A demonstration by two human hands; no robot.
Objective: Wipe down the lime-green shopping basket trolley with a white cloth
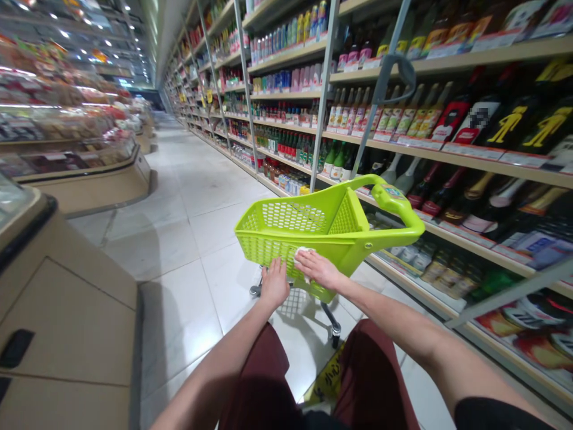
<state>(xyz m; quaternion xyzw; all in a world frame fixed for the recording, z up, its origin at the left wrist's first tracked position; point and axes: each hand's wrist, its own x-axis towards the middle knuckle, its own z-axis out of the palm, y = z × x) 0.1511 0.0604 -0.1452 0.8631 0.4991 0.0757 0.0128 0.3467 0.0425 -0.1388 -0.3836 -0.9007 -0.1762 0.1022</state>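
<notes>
A lime-green shopping cart (344,254) with perforated basket sides stands in front of me, its handle toward the right. My right hand (319,270) presses a white cloth (303,253) flat against the near side of the basket. Just left of it, my left hand (275,283) is held with fingers apart at the lower part of the same side, with nothing in it. Part of the cloth is hidden under my right fingers. Dark wheels show below the basket.
Shelves of bottles and cans (286,98) line the right side. A beige display counter (67,298) is close at the left, with a stocked display island (102,188) behind it. A tiled aisle (179,179) runs between. A yellow floor marking (326,382) lies between my knees.
</notes>
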